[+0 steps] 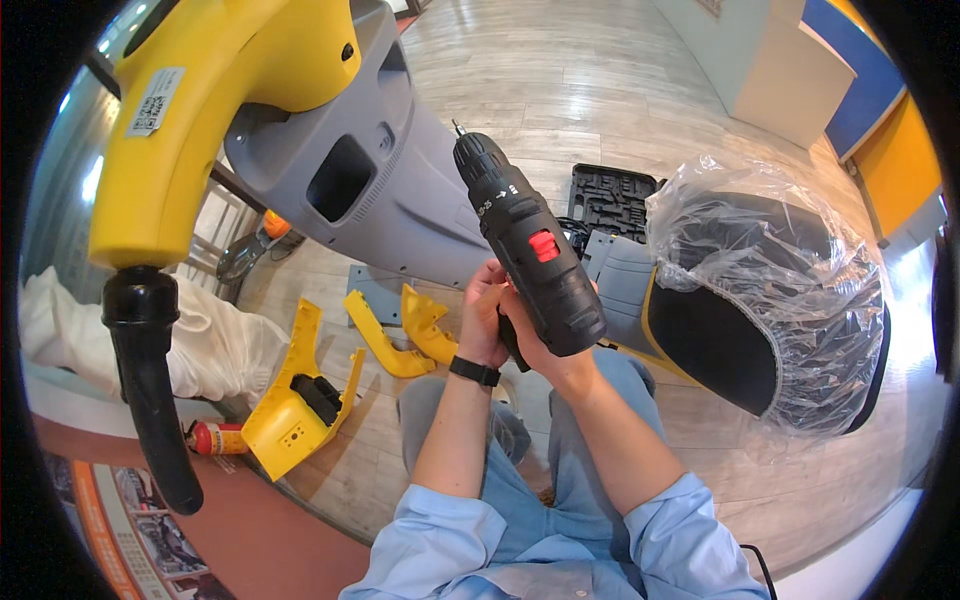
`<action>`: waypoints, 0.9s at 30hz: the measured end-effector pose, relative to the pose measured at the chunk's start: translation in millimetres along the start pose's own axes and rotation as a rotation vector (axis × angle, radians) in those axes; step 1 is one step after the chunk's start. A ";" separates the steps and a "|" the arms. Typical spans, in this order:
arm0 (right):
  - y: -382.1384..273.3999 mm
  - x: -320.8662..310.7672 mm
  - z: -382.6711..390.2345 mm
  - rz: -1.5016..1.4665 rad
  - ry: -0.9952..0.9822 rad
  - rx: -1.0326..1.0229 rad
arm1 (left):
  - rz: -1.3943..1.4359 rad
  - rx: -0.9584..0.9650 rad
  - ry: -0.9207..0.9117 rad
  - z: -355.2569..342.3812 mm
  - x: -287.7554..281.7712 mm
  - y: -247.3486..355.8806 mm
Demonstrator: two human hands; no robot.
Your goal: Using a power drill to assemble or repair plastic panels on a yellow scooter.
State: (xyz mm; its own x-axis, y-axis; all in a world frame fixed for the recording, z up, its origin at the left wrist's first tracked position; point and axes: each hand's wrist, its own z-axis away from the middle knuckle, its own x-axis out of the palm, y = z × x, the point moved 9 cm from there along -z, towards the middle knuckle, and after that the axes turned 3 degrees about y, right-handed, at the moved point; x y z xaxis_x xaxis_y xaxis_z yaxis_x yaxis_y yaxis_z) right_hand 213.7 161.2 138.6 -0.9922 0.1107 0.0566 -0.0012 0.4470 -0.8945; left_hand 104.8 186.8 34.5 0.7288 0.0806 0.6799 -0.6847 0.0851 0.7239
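A black cordless drill (535,255) with a red switch points up and to the left, a thin bit in its chuck. My right hand (545,350) is wrapped round its grip, which the drill body mostly hides. Close against it, my left hand (485,320) has its fingers bunched beside the drill; what they hold, if anything, is hidden. A black band circles my left wrist. Just beyond the drill stands a large grey machine housing (420,190) with dark openings. Its thick yellow arm (165,180) ends in a black flexible joint (150,370).
Yellow cover pieces (300,400) lie on the floor at left, near a red fire extinguisher (215,438) and white cloth (200,330). An open black tool case (610,200) lies beyond the drill. At right stands a black padded seat (715,350) under clear plastic.
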 end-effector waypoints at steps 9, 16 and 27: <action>15.0 -1.1 -5.9 -0.505 0.013 0.414 | 0.074 0.103 -0.093 7.4 1.9 31.3; 34.6 11.3 -6.3 -1.290 -0.013 0.734 | 0.041 0.371 -0.205 24.5 2.7 67.7; 51.1 25.9 -0.7 -1.887 0.044 0.940 | -0.022 0.406 -0.226 44.1 23.5 74.2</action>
State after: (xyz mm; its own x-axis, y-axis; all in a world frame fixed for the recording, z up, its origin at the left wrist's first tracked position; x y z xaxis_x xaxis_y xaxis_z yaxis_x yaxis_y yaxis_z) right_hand 188.0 187.6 94.7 0.2880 0.1902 0.9386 -0.8203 -0.4568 0.3443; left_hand 71.2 151.2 109.4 0.7561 -0.1392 0.6395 -0.6461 -0.3148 0.6953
